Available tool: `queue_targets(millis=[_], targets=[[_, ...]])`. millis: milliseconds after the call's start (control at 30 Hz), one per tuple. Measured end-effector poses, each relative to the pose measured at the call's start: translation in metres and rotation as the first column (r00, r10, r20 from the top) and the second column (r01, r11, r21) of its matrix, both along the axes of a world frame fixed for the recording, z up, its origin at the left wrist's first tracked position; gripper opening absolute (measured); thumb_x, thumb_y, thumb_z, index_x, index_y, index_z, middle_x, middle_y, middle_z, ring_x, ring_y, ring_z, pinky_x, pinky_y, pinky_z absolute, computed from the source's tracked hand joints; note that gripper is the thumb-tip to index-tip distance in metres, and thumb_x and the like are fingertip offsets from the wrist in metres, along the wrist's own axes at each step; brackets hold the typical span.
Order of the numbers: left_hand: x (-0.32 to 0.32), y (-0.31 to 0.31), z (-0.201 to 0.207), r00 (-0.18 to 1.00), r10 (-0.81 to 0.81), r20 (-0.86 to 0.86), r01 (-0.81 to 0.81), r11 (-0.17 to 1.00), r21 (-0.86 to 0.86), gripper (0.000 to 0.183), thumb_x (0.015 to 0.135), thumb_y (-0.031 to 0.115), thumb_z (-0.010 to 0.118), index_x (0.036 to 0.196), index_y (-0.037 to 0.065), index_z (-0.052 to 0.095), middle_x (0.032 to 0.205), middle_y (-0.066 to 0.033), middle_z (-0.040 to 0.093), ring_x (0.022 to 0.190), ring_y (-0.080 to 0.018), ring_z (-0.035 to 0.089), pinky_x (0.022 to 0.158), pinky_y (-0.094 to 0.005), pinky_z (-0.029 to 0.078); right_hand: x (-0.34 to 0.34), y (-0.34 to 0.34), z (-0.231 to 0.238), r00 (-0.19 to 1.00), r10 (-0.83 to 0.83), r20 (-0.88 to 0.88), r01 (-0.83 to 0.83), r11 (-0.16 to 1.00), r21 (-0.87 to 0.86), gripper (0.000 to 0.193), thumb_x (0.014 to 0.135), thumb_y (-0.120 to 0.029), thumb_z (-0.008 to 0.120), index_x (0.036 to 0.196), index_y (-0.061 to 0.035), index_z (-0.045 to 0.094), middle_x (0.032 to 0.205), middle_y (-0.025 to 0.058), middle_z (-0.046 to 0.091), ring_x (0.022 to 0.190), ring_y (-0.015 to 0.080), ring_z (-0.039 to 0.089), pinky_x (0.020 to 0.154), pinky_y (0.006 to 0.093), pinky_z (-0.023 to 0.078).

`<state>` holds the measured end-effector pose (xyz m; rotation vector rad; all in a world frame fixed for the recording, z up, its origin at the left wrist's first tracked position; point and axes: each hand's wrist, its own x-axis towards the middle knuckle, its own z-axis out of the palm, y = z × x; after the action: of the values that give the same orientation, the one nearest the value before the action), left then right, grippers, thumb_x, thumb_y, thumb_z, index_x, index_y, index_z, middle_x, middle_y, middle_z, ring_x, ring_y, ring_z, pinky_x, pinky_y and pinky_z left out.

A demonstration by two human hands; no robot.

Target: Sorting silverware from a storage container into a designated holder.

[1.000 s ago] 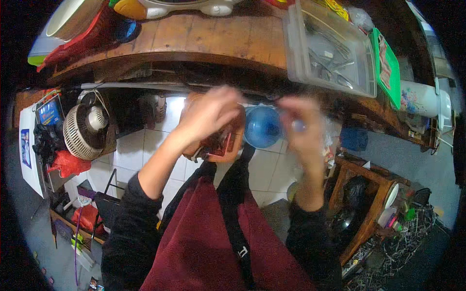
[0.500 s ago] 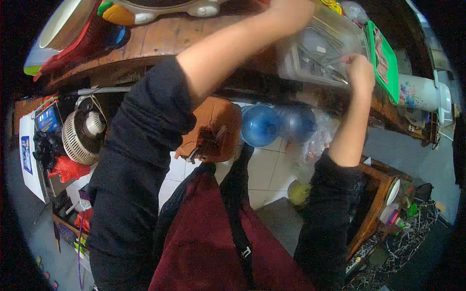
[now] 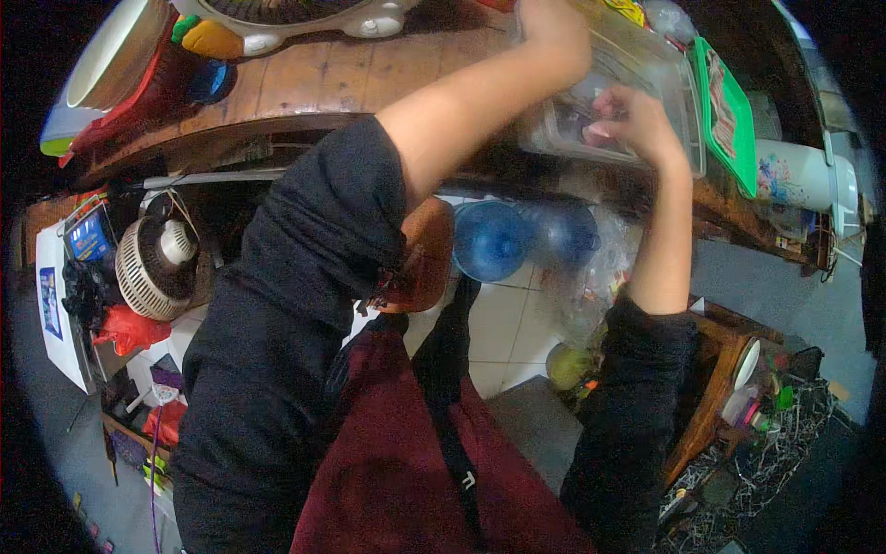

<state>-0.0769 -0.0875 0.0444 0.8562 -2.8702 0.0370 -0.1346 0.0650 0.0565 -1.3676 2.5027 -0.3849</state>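
A clear plastic box (image 3: 694, 115) lies on the wooden table at the far right, its inside blurred. Over its near part is my right hand (image 3: 637, 127), fingers bent and a gap showing between thumb and fingers. I make out nothing in that hand. At the box's far left side is my left hand (image 3: 556, 26), reaching across from the left; its fingers are blurred and partly hidden, so its grip cannot be made out.
A green tray (image 3: 736, 138) leans right of the box, beside a white flowered cylinder (image 3: 789, 175). The wooden table (image 3: 305, 78) holds a fan-like appliance (image 3: 286, 9) and a bowl (image 3: 111, 55). Below are blue water jugs (image 3: 489, 240), a brown seat (image 3: 420, 263) and another fan (image 3: 155, 268).
My right hand has moved left from the box's right side to over its near part. My left hand has shifted slightly left. The grey items seen in the box are now mostly out of sight.
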Motion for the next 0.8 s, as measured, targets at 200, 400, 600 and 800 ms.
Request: queue_targets(millis=[200,400,600,800], targets=[[0.020,0.001,0.018,0.954,-0.050,-0.294,0.059,0.998,0.024,0.021,0.079,0.015,0.051,0.091,0.009,0.066,0.094,-0.0087,0.064,0.095,-0.0253,0.057,0.094,-0.0469,0.030,-0.008,0.003,-0.007,0.996,-0.046,-0.073,0.047,0.999,0.006,0.022,0.071,-0.017,0.069,0.085,-0.0036,0.058,0.072,0.0101,0.063,0.070,0.0244,0.062,0.066,0.0330,0.046],[0.046,-0.015,0.026,0.707,-0.053,-0.705,0.200,0.971,0.128,0.016,0.079,0.015,0.055,0.089,0.003,0.058,0.061,-0.0102,0.060,0.063,-0.0275,0.062,0.057,-0.0399,0.046,-0.002,0.016,0.005,0.960,-0.276,-0.053,0.225,0.868,-0.443,0.022,0.085,-0.018,0.058,0.095,-0.0013,0.047,0.078,0.0127,0.065,0.069,0.0224,0.063,0.065,0.0305,0.046],[0.117,-0.015,0.036,0.089,0.196,-0.977,0.380,0.900,0.215,0.015,0.081,0.015,0.056,0.090,0.003,0.053,0.081,-0.0140,0.059,0.069,-0.0261,0.061,0.062,-0.0380,0.046,0.018,0.026,0.022,0.922,-0.214,0.322,0.378,0.333,-0.864,0.022,0.089,-0.017,0.053,0.100,0.0015,0.049,0.073,0.0081,0.060,0.060,0.0110,0.055,0.057,0.0221,0.045],[0.236,-0.017,-0.032,-0.155,0.299,-0.942,0.435,0.877,0.207,0.015,0.092,0.009,0.042,0.101,0.005,0.031,0.093,-0.0145,0.054,0.061,-0.0192,0.058,0.051,-0.0274,0.052,0.129,0.082,0.047,0.441,0.188,0.877,0.402,0.833,-0.381,0.029,0.088,-0.013,0.052,0.113,-0.0012,0.044,0.080,0.0078,0.053,0.055,0.0118,0.051,0.047,0.0231,0.046]])
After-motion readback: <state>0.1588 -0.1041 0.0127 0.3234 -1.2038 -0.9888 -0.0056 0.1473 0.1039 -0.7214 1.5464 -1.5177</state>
